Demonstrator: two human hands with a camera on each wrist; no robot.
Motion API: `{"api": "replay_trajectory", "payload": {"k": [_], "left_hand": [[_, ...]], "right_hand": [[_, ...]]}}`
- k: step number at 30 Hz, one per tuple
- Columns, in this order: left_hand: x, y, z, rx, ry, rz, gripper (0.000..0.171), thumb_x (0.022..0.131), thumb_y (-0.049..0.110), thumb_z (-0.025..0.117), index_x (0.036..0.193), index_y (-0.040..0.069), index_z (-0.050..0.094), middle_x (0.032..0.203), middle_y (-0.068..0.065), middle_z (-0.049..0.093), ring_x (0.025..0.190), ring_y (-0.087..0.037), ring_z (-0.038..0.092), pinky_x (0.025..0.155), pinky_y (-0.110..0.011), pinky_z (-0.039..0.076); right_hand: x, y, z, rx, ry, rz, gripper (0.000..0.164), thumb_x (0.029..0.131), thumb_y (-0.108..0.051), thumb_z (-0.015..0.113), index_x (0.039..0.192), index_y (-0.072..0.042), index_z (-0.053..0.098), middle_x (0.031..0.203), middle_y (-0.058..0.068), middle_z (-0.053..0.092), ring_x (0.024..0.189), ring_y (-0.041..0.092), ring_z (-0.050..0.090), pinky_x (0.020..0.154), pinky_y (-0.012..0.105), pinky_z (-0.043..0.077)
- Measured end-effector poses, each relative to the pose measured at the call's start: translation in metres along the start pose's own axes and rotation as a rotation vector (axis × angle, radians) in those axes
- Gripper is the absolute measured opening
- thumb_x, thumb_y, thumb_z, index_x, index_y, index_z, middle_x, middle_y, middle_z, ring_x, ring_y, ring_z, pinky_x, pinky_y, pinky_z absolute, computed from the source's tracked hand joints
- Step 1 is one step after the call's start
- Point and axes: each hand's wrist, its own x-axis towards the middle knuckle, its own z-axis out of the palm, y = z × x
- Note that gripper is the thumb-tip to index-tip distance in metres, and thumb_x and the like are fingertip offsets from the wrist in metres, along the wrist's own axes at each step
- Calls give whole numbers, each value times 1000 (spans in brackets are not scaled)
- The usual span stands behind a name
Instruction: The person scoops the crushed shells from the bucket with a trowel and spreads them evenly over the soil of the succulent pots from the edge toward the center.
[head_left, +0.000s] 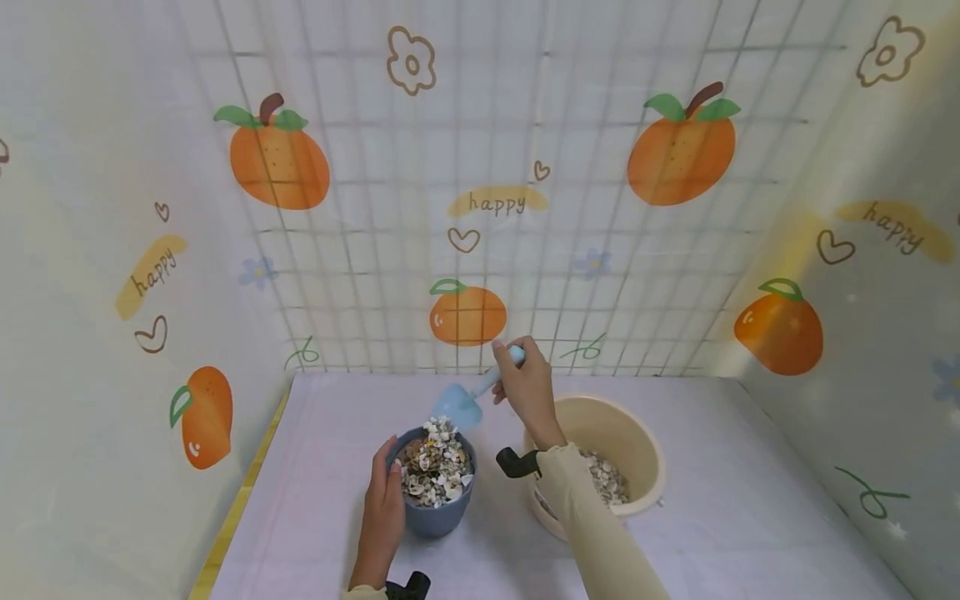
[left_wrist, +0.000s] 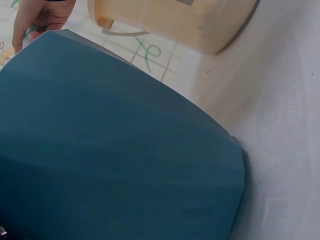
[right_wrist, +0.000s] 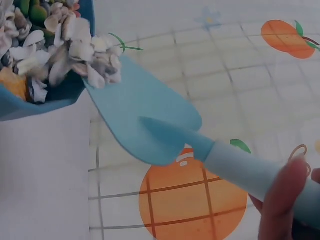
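Note:
My left hand holds the left side of a blue-grey flowerpot, its thumb near the rim. White and tan shells heap up inside the pot, which stands upright on the table. My right hand grips the handle of a light blue trowel, raised at the pot's far right side. In the right wrist view the trowel blade tilts down to the pot's rim, with a small clump of shells at its tip. The pot's wall fills most of the left wrist view, hiding the left fingers there.
A cream bucket with more shells inside stands right of the pot, partly behind my right forearm. A pale cloth covers the table. Printed curtains over a wire grid enclose the back and sides.

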Motion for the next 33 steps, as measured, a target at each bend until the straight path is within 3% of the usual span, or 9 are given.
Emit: {"api": "replay_trajectory", "payload": {"k": [6, 14, 25, 30, 33], "left_hand": [[1, 1, 0, 9, -11, -8, 45, 116, 22, 35, 160, 18, 39, 164, -14, 36, 151, -39, 29, 117, -65, 26], [3, -3, -1, -17, -31, 25, 44, 116, 19, 34, 160, 16, 38, 165, -15, 35, 152, -39, 26, 117, -67, 23], [4, -5, -1, -39, -44, 27, 44, 116, 18, 34, 160, 14, 36, 165, -15, 34, 153, -39, 23, 118, -66, 21], [3, 6, -4, 2, 4, 21, 47, 116, 30, 33, 160, 13, 38, 164, -14, 38, 151, -38, 30, 118, -64, 25], [4, 21, -8, 9, 30, 63, 53, 116, 41, 32, 161, 13, 37, 164, -11, 38, 151, -34, 32, 119, -60, 26]], "right_hand": [[1, 3, 4, 49, -48, -37, 37, 105, -46, 64, 106, -9, 57, 69, 16, 63, 50, 31, 63, 52, 50, 59], [2, 4, 9, 113, -144, -118, 33, 105, -42, 65, 108, -11, 58, 92, 16, 75, 56, 32, 64, 50, 40, 59], [-1, 1, 13, 170, -276, -192, 31, 106, -39, 63, 109, -9, 57, 95, 11, 77, 60, 37, 66, 54, 42, 60], [-3, -5, 9, 161, -268, -223, 26, 108, -33, 62, 111, -8, 58, 96, 10, 77, 61, 34, 68, 55, 41, 60], [-3, -14, 3, 158, -253, -259, 23, 109, -29, 60, 111, -6, 57, 97, 11, 77, 60, 28, 68, 55, 41, 60]]}}
